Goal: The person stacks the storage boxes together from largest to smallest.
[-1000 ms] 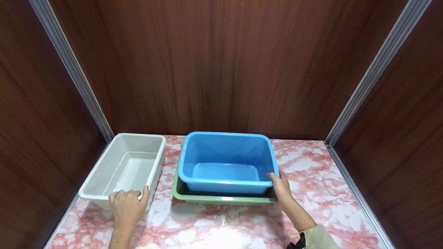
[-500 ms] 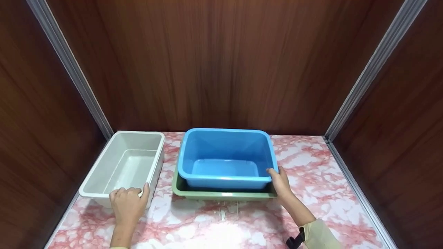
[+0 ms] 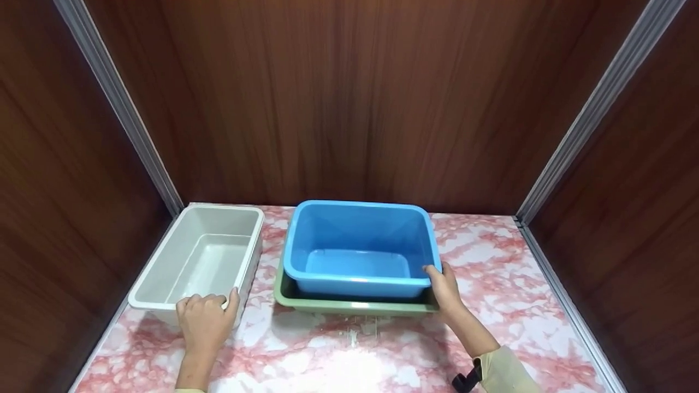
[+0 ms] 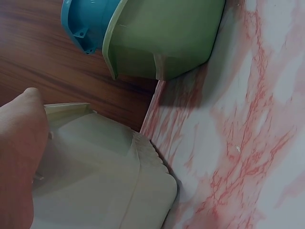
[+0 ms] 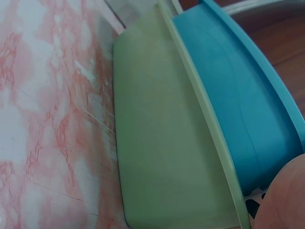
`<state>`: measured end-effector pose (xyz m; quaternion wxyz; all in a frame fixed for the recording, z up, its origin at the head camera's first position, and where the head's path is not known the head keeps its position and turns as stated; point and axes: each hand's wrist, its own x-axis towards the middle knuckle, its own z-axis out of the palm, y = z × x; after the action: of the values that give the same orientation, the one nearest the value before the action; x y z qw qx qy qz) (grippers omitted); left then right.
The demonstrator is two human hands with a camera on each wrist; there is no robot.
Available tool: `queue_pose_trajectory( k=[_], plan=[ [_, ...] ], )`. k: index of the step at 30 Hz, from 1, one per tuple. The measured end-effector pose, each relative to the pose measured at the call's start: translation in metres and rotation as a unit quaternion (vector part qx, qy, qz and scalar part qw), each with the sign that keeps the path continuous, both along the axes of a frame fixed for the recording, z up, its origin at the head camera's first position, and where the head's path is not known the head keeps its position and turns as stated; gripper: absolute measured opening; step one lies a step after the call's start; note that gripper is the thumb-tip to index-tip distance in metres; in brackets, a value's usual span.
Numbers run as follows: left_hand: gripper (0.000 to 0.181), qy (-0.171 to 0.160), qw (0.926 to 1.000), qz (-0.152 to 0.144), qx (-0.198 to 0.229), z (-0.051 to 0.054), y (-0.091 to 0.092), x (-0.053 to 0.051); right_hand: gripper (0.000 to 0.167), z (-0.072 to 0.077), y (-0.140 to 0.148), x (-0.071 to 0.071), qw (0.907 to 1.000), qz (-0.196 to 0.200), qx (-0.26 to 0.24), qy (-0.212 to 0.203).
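Head view: a red-and-white table (image 3: 524, 305) spans the lower frame. On it, at lower centre, sits a green tub (image 3: 357, 306), its long axis running left to right. Nested inside it, the blue tub (image 3: 360, 248) stands proud of the green rim, mouth up, its long axis likewise left to right; whether its base touches the green floor cannot be told. At lower left, the grey tub (image 3: 210, 267) also opens upward, but its long axis runs from the near edge towards the back, leaning slightly right. The left hand (image 3: 206, 319) grips the grey tub's near-right corner, fingers folded over the rim, thumb along the side. The right hand (image 3: 445, 287) grips the blue rim at its near-right corner, thumb inside; its other fingers are mostly hidden. Since only one end of the blue tub is held, good handling probably calls for a firm pinch, a level rim and slow, even force, or the left end could tip and scrape the green wall.
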<state>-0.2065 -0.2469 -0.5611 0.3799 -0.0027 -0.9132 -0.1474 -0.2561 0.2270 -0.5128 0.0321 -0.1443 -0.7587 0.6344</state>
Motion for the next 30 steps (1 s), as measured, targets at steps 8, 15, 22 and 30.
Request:
queue_pose_trajectory(
  k=[8, 15, 22, 30],
  plan=[
    [0.042, 0.011, 0.9999, -0.001, 0.002, 0.0, 0.006, 0.002, 0.054, 0.003, 0.001, -0.003, 1.0, 0.0, 0.008, 0.005],
    [0.042, 0.025, 0.9997, 0.002, 0.004, 0.001, 0.013, 0.004, 0.061, 0.003, 0.003, -0.003, 0.9999, 0.007, -0.016, -0.001],
    [0.042, 0.029, 0.9996, 0.002, 0.003, 0.001, 0.014, 0.005, 0.061, 0.0, 0.003, -0.001, 0.9995, 0.008, -0.029, 0.004],
    [0.043, 0.022, 0.9997, 0.001, 0.006, -0.002, 0.012, 0.01, 0.061, -0.001, 0.002, 0.001, 0.9999, 0.007, -0.015, -0.002]
  ],
)
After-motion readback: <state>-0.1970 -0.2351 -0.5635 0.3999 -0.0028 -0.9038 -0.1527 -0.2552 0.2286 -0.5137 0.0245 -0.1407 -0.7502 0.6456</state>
